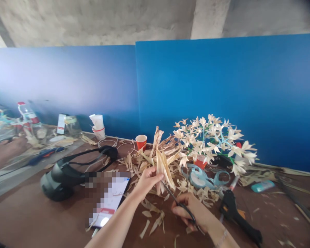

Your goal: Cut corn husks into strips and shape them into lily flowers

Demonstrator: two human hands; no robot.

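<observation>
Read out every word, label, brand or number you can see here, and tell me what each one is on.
No word, brand or number is readable.
White upright card box: printed marks, too small to read.
Clear plastic bottle with red cap: red-and-white label, too blurred to read.
Black-edged phone: screen text pixelated, unreadable.
Pale teal plastic packet: any markings too small to tell.

Left hand (147,182) holding corn husk (163,171), right hand (187,210), scissors (179,203)
</observation>
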